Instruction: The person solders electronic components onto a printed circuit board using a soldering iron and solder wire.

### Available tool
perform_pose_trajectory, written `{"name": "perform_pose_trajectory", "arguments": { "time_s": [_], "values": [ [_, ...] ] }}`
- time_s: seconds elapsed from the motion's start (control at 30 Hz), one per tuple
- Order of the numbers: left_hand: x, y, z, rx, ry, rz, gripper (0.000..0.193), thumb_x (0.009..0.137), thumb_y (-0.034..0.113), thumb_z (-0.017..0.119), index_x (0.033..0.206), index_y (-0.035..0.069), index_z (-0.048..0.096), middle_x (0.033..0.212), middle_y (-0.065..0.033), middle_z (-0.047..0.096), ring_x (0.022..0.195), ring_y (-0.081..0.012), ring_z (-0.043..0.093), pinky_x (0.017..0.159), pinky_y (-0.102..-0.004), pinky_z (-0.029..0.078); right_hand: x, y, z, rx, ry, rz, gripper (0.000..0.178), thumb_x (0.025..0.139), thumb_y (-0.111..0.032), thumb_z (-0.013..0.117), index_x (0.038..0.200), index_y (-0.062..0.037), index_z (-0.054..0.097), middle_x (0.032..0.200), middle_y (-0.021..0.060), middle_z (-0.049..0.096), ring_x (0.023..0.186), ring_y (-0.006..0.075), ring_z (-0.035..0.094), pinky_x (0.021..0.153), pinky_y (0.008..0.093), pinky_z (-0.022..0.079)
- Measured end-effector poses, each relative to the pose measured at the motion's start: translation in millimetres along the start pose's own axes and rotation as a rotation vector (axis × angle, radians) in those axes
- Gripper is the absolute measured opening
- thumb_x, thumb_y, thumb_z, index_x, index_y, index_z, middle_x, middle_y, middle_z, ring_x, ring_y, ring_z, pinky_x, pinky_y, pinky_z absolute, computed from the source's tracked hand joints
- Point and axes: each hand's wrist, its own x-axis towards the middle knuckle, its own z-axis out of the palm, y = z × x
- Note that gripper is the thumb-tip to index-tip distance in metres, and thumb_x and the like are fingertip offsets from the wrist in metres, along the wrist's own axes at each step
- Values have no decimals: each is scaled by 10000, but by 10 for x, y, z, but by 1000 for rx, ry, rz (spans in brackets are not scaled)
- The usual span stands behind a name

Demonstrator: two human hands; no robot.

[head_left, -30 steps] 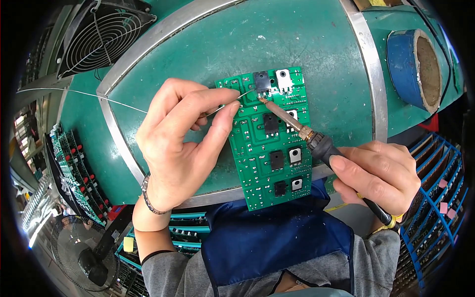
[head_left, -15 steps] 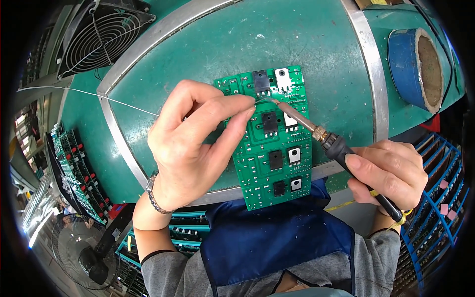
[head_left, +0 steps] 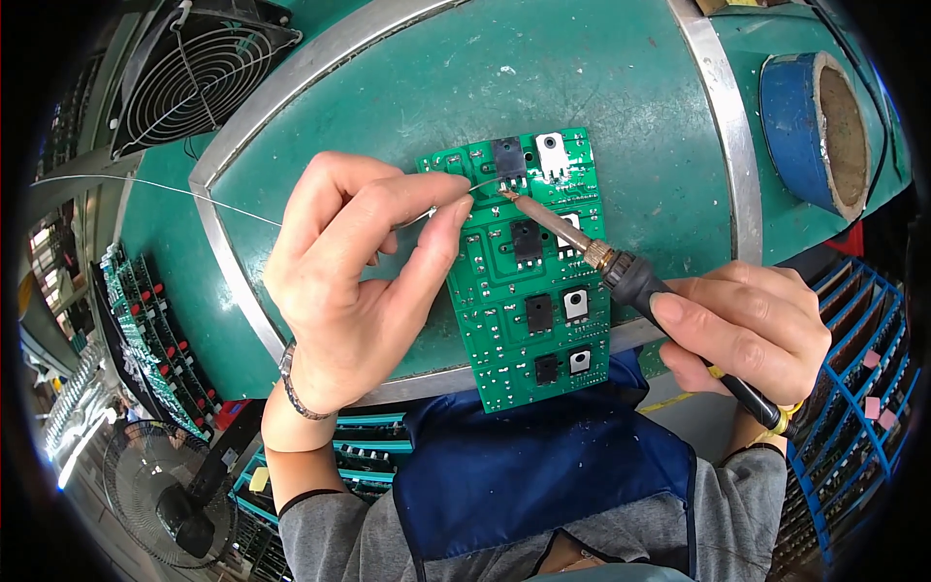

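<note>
A green circuit board (head_left: 499, 281) lies on the bench, its lower end jutting past the near metal edge. Black and pale flat transistors, each with metal legs, are set on it in pairs. My left hand (head_left: 359, 257) pinches a thin solder wire (head_left: 488, 182) between thumb and forefinger; its end reaches the legs of the top black transistor (head_left: 509, 158). My right hand (head_left: 752, 330) grips a soldering iron (head_left: 635, 281) by its dark handle. The iron's tip is at those same legs, close to the wire's end.
A framed fan (head_left: 199, 87) stands at the back left, and a blue tape-like ring (head_left: 810, 136) at the right. Racks of boards flank the bench, with blue slots (head_left: 863, 388) at right. The solder wire trails off left. A floor fan (head_left: 165, 495) is lower left.
Both hands have shifted slightly left. The iron's tip has moved left along the top black transistor's legs, and more solder wire now shows beyond my left fingertips.
</note>
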Motion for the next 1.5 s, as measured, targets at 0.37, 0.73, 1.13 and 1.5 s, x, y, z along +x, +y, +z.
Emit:
{"name": "perform_pose_trajectory", "arguments": {
  "time_s": [0.37, 0.73, 1.13, 1.5],
  "values": [
    [2, 37, -15, 3, -56, 2, 217, 731, -32, 777, 922, 61, 734, 820, -27, 565, 656, -103, 546, 520, -230, 432, -53, -70, -163, 22, -70, 31, 332, 727, -38, 800, 1031, 41, 692, 838, 143, 661, 594, 216, 641, 470, 275, 526],
    [4, 48, 57, -13, -87, 24, 217, 731, -33, 777, 925, 49, 728, 811, -37, 551, 656, -123, 570, 545, -250, 466, -66, -8, -163, 34, -86, 32, 391, 702, -23, 812, 1063, 47, 680, 855, 144, 663, 621, 228, 652, 495, 288, 542],
    [-16, 49, 100, 22, -114, -15, 202, 766, -24, 769, 950, 56, 750, 858, -8, 557, 691, -60, 512, 561, -194, 413, -34, 49, -131, 9, -47, -13, 353, 663, 25, 807, 999, 51, 701, 811, 144, 662, 578, 211, 641, 478, 275, 537],
    [8, 43, 65, 46, -73, 19, 242, 729, -28, 782, 954, 50, 740, 828, -38, 527, 649, -109, 532, 541, -243, 436, -28, 35, -158, 4, -74, 9, 366, 663, 32, 813, 1011, 41, 701, 834, 140, 664, 609, 225, 656, 511, 290, 555]
  ]
}}
